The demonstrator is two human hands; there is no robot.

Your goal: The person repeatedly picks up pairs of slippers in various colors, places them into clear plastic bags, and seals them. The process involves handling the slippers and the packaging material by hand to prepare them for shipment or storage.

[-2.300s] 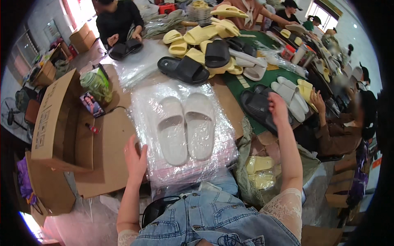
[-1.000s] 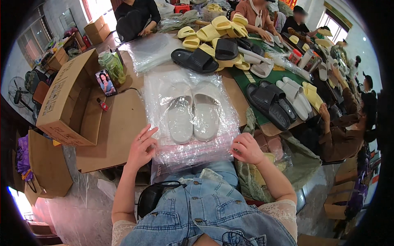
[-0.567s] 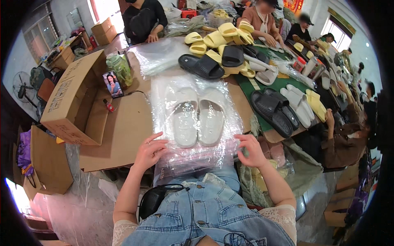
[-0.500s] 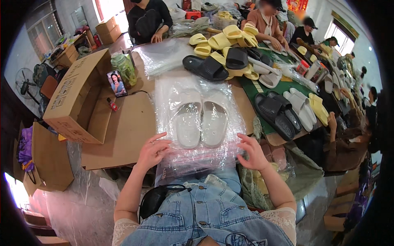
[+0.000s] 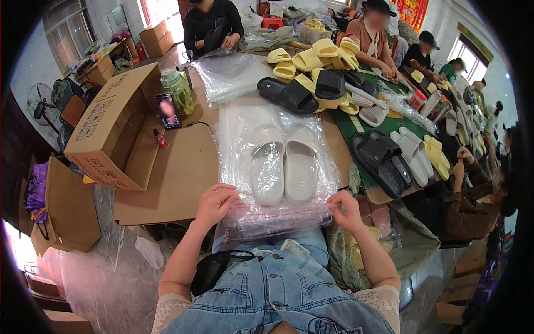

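Observation:
In front of me a pair of light grey slide slippers (image 5: 301, 175) lies side by side inside a clear plastic bag (image 5: 236, 131), toe straps at the far end. Under it is a stack of similar clear bags (image 5: 278, 225) with a reddish line across the near end. My left hand (image 5: 217, 203) is closed at the bag's near left edge, thumb and fingers pinching the film. At the near right edge my right hand (image 5: 345, 211) has its fingertips pinched on the film too. Bright reflections hide part of the slippers.
On the left stand an open cardboard box (image 5: 111, 128), a phone (image 5: 168, 110) and a green jug (image 5: 178, 92). Yellow slippers (image 5: 311, 58) and black slippers (image 5: 289, 96) are piled at the far right. More black slippers (image 5: 381, 161) lie on a green mat. Several people work around the table.
Both hands have closed from spread fingers to a pinch at the bag's near edges. The whole view has shifted slightly, with the scene sitting further right.

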